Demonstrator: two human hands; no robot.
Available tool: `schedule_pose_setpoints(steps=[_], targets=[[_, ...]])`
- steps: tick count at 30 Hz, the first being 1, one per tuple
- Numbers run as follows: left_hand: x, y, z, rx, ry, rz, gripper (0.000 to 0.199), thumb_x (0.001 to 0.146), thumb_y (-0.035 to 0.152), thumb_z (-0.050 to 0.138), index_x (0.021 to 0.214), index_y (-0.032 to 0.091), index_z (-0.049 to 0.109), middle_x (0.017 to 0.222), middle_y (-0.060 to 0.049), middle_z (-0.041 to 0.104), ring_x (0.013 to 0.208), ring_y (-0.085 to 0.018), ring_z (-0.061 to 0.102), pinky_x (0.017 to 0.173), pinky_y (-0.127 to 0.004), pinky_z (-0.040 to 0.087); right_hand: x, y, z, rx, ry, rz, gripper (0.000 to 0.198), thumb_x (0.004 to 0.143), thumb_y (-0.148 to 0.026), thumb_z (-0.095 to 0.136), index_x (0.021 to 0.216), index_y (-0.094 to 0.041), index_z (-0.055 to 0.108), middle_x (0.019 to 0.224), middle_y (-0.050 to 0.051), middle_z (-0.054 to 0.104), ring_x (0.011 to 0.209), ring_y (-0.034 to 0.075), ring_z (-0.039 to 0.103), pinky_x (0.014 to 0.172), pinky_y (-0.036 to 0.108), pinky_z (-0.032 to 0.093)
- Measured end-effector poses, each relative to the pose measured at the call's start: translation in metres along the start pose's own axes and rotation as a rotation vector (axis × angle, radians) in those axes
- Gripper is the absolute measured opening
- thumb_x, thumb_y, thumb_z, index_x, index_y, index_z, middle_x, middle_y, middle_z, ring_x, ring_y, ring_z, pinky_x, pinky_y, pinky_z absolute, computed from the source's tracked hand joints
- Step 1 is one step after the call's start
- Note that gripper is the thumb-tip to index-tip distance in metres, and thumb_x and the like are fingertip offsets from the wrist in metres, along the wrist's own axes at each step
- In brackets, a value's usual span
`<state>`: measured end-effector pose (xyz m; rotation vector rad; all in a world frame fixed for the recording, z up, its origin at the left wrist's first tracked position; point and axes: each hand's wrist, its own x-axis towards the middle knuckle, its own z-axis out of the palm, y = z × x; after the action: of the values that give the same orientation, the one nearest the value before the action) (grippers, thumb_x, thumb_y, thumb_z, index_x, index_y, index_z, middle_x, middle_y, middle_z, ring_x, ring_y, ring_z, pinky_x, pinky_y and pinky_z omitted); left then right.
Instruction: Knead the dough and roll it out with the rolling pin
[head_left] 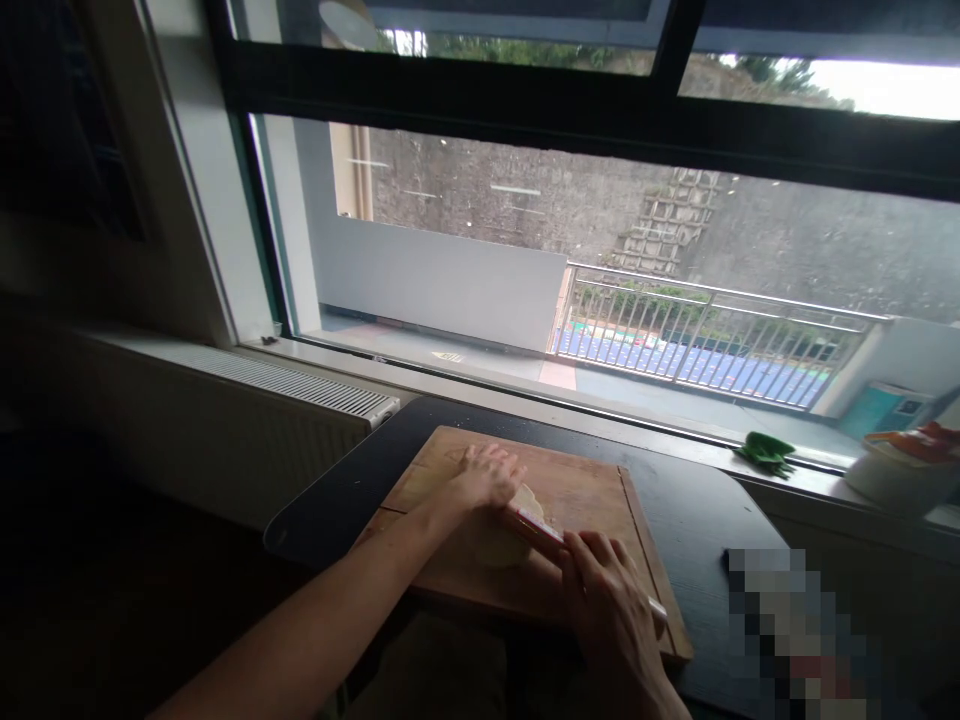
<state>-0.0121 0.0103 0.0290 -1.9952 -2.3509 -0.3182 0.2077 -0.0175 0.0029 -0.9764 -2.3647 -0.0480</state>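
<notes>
My right hand (604, 580) is wrapped round a long slim tool (541, 530), reddish with pale markings and a shiny rounded end that sticks out behind the hand. Its exact kind does not show. The tool's far end runs up to my left hand (491, 475), whose fingers are bent down and closed over something hidden beneath them. Pale, flat dough-like stuff (501, 552) lies on the wooden cutting board (577, 480), on both sides of the tool. Another ragged pale edge (529, 500) shows just right of my left hand.
The board rests on a dark table (675, 500) under a window. Green leaves (766, 453) and a pale container with an orange top (911, 465) are on the sill at right. A radiator (300, 400) stands at left. A blurred-out object (795, 620) lies at the right.
</notes>
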Motion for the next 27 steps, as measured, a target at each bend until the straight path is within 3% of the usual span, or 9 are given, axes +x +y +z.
schedule_pose_setpoints(steps=[4, 8, 11, 17, 21, 27], targets=[[-0.038, -0.012, 0.000, 0.033, 0.030, 0.113, 0.043, 0.092, 0.037, 0.024, 0.110, 0.020, 0.060, 0.121, -0.009, 0.058, 0.119, -0.024, 0.044, 0.105, -0.052, 0.023, -0.014, -0.008, -0.002, -0.029, 0.033, -0.014, 0.024, 0.090, -0.021, 0.042, 0.111, -0.025, 0.054, 0.100, 0.002, 0.059, 0.091, 0.019, 0.051, 0.078, 0.032, 0.039], [-0.067, -0.021, 0.002, 0.068, 0.102, 0.155, 0.047, 0.093, 0.037, 0.021, 0.123, 0.020, 0.053, 0.135, -0.009, 0.047, 0.131, -0.023, 0.031, 0.109, -0.050, 0.017, -0.030, -0.013, 0.008, -0.095, 0.069, -0.035, 0.030, 0.089, -0.021, 0.045, 0.118, -0.022, 0.049, 0.106, 0.005, 0.059, 0.094, 0.022, 0.051, 0.081, 0.036, 0.036], [-0.057, -0.018, 0.000, 0.084, 0.035, 0.127, 0.048, 0.092, 0.037, 0.021, 0.127, 0.020, 0.049, 0.138, -0.010, 0.044, 0.131, -0.025, 0.032, 0.108, -0.052, 0.016, -0.030, -0.012, 0.012, -0.108, 0.057, -0.020, 0.031, 0.088, -0.023, 0.046, 0.120, -0.023, 0.048, 0.105, 0.004, 0.060, 0.092, 0.021, 0.052, 0.079, 0.035, 0.035], [-0.003, -0.003, -0.004, -0.002, -0.184, -0.044, 0.052, 0.089, 0.046, 0.025, 0.133, 0.024, 0.042, 0.142, -0.009, 0.038, 0.132, -0.028, 0.030, 0.105, -0.059, 0.017, -0.015, -0.005, 0.009, -0.128, 0.054, 0.018, 0.028, 0.088, -0.026, 0.047, 0.116, -0.025, 0.049, 0.098, 0.002, 0.061, 0.088, 0.020, 0.053, 0.078, 0.034, 0.033], [-0.003, -0.005, 0.003, 0.009, -0.087, -0.029, 0.052, 0.090, 0.046, 0.025, 0.133, 0.024, 0.043, 0.141, -0.009, 0.040, 0.134, -0.028, 0.027, 0.107, -0.056, 0.015, -0.019, -0.007, 0.008, -0.141, 0.074, 0.009, 0.032, 0.087, -0.026, 0.047, 0.119, -0.025, 0.048, 0.099, 0.003, 0.061, 0.088, 0.020, 0.054, 0.079, 0.035, 0.034], [-0.059, -0.014, 0.005, 0.054, 0.110, 0.059, 0.050, 0.092, 0.039, 0.021, 0.134, 0.022, 0.041, 0.140, -0.007, 0.041, 0.136, -0.024, 0.023, 0.111, -0.051, 0.007, -0.035, -0.019, 0.009, -0.092, 0.143, -0.061, 0.034, 0.088, -0.025, 0.043, 0.122, -0.023, 0.047, 0.107, 0.006, 0.060, 0.094, 0.022, 0.054, 0.082, 0.035, 0.034]])
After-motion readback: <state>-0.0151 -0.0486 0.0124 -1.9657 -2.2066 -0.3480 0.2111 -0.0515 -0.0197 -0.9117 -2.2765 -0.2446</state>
